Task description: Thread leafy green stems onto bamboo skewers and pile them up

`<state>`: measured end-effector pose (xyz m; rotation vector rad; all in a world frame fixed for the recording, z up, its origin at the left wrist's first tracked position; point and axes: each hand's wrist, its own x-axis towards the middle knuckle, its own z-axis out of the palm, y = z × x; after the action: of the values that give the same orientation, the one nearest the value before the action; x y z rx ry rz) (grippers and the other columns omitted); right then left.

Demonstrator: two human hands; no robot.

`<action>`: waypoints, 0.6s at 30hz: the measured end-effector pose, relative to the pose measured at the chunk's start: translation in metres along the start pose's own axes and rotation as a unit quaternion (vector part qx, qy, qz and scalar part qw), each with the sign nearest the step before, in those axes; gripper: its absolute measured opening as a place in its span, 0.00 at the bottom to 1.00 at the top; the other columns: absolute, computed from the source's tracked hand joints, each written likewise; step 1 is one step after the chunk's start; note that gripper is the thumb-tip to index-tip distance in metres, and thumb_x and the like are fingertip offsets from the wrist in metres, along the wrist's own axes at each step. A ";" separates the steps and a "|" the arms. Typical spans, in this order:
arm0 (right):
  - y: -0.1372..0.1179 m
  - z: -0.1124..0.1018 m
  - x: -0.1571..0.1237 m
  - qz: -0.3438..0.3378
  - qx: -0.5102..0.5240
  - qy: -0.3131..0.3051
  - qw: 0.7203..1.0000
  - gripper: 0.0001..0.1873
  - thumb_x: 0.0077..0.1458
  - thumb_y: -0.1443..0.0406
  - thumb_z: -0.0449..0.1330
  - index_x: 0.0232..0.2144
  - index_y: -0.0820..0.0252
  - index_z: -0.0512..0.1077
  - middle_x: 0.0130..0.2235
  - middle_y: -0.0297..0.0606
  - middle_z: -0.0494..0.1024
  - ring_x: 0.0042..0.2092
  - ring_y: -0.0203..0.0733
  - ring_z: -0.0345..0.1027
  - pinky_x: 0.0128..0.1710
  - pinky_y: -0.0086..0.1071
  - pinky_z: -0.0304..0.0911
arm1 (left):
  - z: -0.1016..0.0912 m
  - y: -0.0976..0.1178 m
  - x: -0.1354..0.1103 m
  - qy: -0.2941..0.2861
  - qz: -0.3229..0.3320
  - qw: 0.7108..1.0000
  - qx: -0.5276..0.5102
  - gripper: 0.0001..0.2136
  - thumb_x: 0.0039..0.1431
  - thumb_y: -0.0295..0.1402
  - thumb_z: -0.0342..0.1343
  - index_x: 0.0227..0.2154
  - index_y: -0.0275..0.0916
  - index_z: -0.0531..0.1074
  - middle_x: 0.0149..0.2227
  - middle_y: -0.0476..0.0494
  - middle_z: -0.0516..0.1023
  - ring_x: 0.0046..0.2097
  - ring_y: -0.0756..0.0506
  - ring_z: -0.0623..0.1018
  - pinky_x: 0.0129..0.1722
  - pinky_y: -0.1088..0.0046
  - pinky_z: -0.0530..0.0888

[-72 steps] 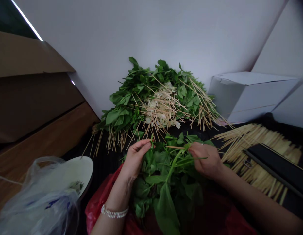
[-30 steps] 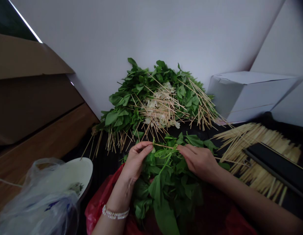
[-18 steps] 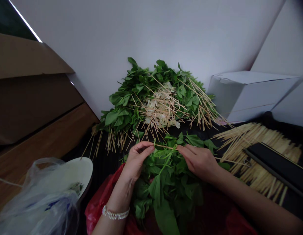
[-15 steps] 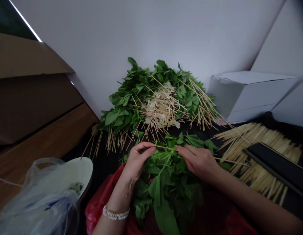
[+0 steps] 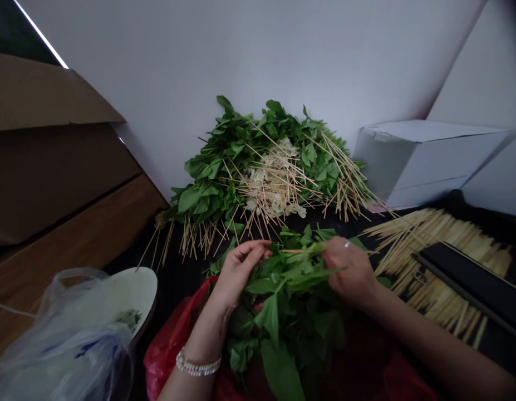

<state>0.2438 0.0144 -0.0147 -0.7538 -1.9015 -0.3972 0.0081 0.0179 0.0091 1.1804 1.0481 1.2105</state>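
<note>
- Low in front of us, over a heap of loose greens (image 5: 283, 317), we are working with both hands close together.
- We are drawing the thumb and fingertips of our left hand (image 5: 239, 270) together into a pinch on the leaves at the top of the heap; whether the stick's tip lies between them we cannot tell.
- We are curling our right hand (image 5: 352, 270) closed over the right end of a thin skewer (image 5: 297, 251) and the leaves bunched along it.
- We are holding that skewer roughly level between the two hands, just above the heap.
- We are wearing a beaded bracelet (image 5: 198, 365) on the left wrist and a ring (image 5: 347, 244) on the right hand.
- We are keeping the loose greens on a red plastic bag (image 5: 170, 345), which is spreading out beneath them on the dark tabletop (image 5: 178, 278).
- We are facing a big pile of skewered greens (image 5: 224, 161) against the wall, with pale skewered pieces (image 5: 270, 186) lying in its middle.
- We are seeing a sheaf of bare skewers (image 5: 433, 231) to the right, with a flat black case (image 5: 470, 275) lying across it and a white box (image 5: 420, 159) behind.
- We are seeing a white bowl (image 5: 136, 289) to the left, touching a clear plastic bag (image 5: 61, 345), with brown cardboard (image 5: 44, 94) above them.
</note>
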 end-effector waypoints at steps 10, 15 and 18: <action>0.011 -0.019 0.004 0.194 0.196 0.104 0.956 0.06 0.57 0.60 0.58 0.39 0.51 0.69 0.41 0.43 0.77 0.41 0.52 0.74 0.38 0.47 0.72 | -0.005 -0.008 0.002 -0.098 0.115 0.944 0.293 0.03 0.49 0.31 0.67 0.29 0.42 0.83 0.31 0.44 0.81 0.35 0.43 0.77 0.37 0.69 0.71; 0.011 -0.018 0.004 0.208 0.232 0.101 0.945 0.07 0.59 0.57 0.58 0.38 0.51 0.70 0.41 0.45 0.77 0.43 0.52 0.74 0.40 0.49 0.72 | -0.007 -0.016 0.001 -0.156 0.167 0.852 0.471 0.08 0.52 0.25 0.64 0.30 0.46 0.82 0.35 0.46 0.80 0.41 0.41 0.76 0.50 0.63 0.67; 0.009 -0.015 0.002 0.214 0.243 0.108 0.940 0.06 0.61 0.58 0.56 0.38 0.52 0.69 0.40 0.44 0.77 0.41 0.50 0.75 0.38 0.45 0.72 | -0.008 -0.016 0.002 -0.157 0.174 0.841 0.488 0.09 0.55 0.23 0.60 0.30 0.45 0.80 0.34 0.46 0.80 0.41 0.42 0.76 0.51 0.63 0.65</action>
<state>0.2599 0.0134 -0.0074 -0.7243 -1.4857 0.2494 0.0025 0.0208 -0.0080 2.3572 1.2564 0.6447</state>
